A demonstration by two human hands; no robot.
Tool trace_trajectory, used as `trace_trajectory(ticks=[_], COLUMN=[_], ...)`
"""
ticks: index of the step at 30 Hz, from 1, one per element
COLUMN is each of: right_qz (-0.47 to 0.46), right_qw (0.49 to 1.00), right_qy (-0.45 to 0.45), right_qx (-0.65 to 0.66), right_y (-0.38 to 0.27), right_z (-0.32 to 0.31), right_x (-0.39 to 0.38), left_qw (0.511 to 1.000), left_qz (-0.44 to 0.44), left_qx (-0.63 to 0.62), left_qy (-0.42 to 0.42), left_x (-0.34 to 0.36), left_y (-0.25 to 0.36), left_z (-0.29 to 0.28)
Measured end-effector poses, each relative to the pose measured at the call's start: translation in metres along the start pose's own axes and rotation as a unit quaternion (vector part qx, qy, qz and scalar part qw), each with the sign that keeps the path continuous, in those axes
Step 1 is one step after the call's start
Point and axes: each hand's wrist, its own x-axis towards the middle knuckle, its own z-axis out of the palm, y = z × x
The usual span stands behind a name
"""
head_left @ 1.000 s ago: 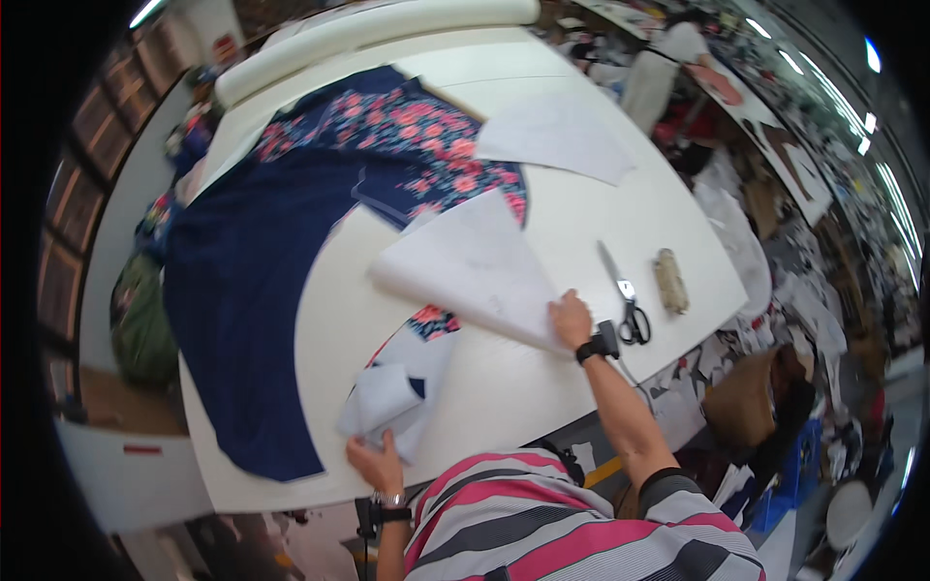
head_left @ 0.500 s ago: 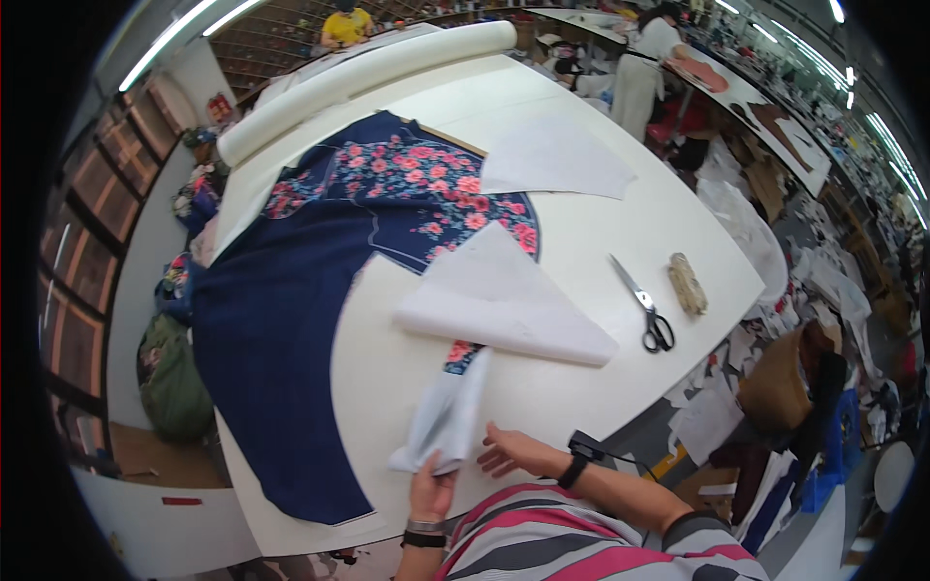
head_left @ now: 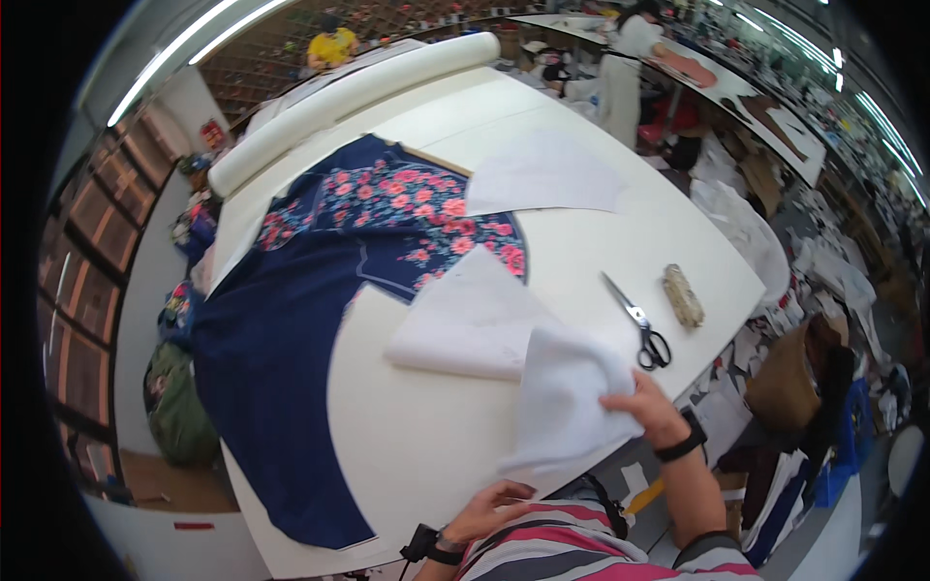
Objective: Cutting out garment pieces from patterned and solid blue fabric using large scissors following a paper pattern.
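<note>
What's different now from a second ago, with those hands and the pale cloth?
The pale cloth went to the right and now covers the right corner of the white sheet. The right hand came off that sheet and now grips the cloth; the left hand seems to have let go of it. The scissors and big navy fabric stayed put on the table.

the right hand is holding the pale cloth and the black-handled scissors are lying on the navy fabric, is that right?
Not quite: the black-handled scissors lie on the white tabletop, well to the right of the navy fabric, as the head view shows. The right hand does hold the pale cloth.
</note>
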Motion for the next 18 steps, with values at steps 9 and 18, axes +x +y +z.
trace_trajectory(ticks=[9, 18], right_qz=[-0.249, -0.023], right_qw=[0.936, 0.907], right_qy=[0.226, 0.402], right_qx=[0.102, 0.124], right_y=[-0.098, 0.061], right_z=[-0.309, -0.533], right_x=[0.104, 0.199], left_qw=[0.957, 0.902], left_qz=[-0.050, -0.103], left_qx=[-0.111, -0.165], left_qy=[0.264, 0.386], left_x=[0.045, 0.062], left_y=[-0.011, -0.045], left_z=[0.005, 0.011])
